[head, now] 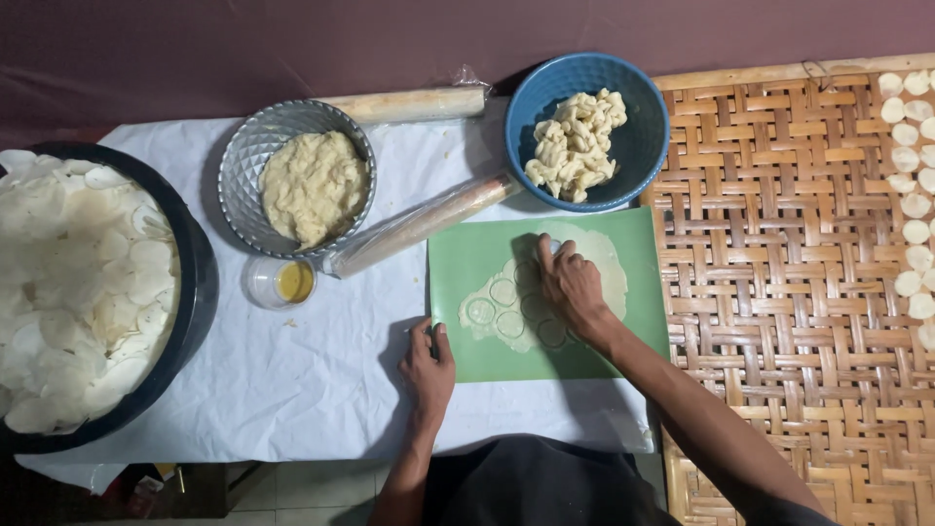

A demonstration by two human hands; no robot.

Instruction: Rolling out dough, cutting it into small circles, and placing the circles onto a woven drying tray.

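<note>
Dark apron (545,482) at 6 o'clock; white-papered worktop (292,380), woven mat (779,244) at 3. Left hand (429,365) fingers flat, pressing green mat (467,341) edge. Right hand (573,287) fingers pinching small cutter (551,247) onto rolled dough (594,253), mat centre.

— What sort of place is this?
— A home kitchen making crackers by hand: a table (292,390) under white paper, bowls of dough (314,185), rolling pins (414,103).
— Anything else?
— A woven bamboo tray (779,292) drying cut rounds (911,175), tiled floor below.
</note>
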